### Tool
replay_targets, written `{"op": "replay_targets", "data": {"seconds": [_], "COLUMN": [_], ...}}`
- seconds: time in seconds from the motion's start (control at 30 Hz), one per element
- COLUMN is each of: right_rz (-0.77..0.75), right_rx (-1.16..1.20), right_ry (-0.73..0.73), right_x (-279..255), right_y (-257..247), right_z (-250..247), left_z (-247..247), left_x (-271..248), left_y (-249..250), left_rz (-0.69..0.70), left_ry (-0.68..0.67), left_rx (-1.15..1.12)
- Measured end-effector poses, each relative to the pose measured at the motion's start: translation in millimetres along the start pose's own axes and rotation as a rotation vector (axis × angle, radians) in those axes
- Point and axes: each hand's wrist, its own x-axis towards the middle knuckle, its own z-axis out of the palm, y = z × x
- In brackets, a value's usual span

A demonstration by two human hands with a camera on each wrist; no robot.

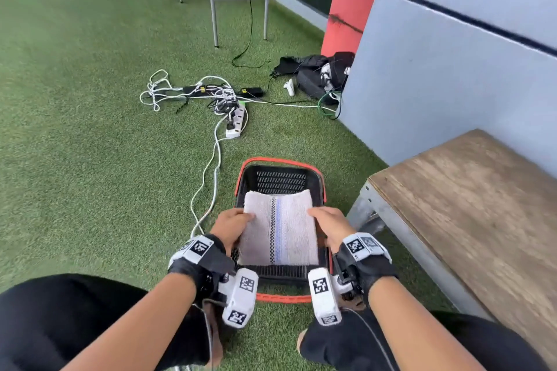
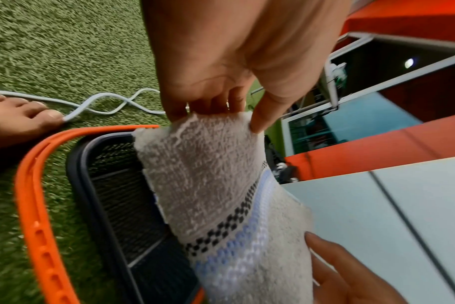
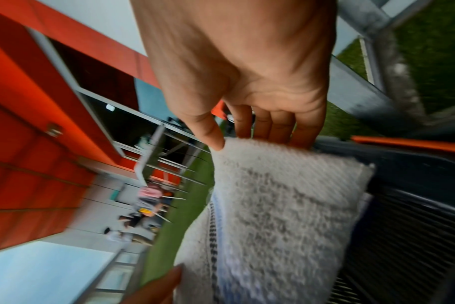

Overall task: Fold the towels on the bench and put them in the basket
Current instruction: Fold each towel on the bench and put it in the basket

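A folded white towel (image 1: 278, 227) with a blue and black-checked stripe is held flat over the black basket (image 1: 280, 179), which has orange handles and stands on the grass. My left hand (image 1: 233, 224) pinches the towel's left edge, thumb on top and fingers beneath. My right hand (image 1: 327, 224) pinches its right edge the same way. In the left wrist view the left hand (image 2: 221, 111) grips the towel (image 2: 221, 185) above the basket (image 2: 117, 195). In the right wrist view the right hand (image 3: 247, 133) grips the towel (image 3: 273, 216).
The wooden bench (image 1: 470, 199) stands to the right of the basket, its top bare. A tangle of cables and a power strip (image 1: 235, 123) lie on the grass beyond. A black bag (image 1: 319, 75) sits by the wall. My bare foot (image 2: 18, 119) is near the basket's handle.
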Motion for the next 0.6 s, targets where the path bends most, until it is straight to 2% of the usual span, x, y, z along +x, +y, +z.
{"op": "replay_targets", "data": {"seconds": [0.17,0.3,0.4,0.6], "right_rz": [0.097,0.092,0.095,0.064], "right_rx": [-0.166,-0.268,-0.281,-0.345], "right_ry": [0.045,0.081,0.125,0.170], "right_x": [101.7,165.1,216.6,281.4], "right_y": [37.2,42.5,48.0,52.6], "right_z": [27.6,41.2,50.4,60.4], "left_z": [18.7,32.7,42.4,58.3], "left_x": [93.2,156.9,203.6,264.5], "left_y": [-35.8,-43.5,-50.2,-59.7], "left_rz": [-0.062,-0.055,-0.063,-0.018], "left_ry": [0.019,0.037,0.080,0.141], "left_rx": [0.226,0.416,0.422,0.445]}}
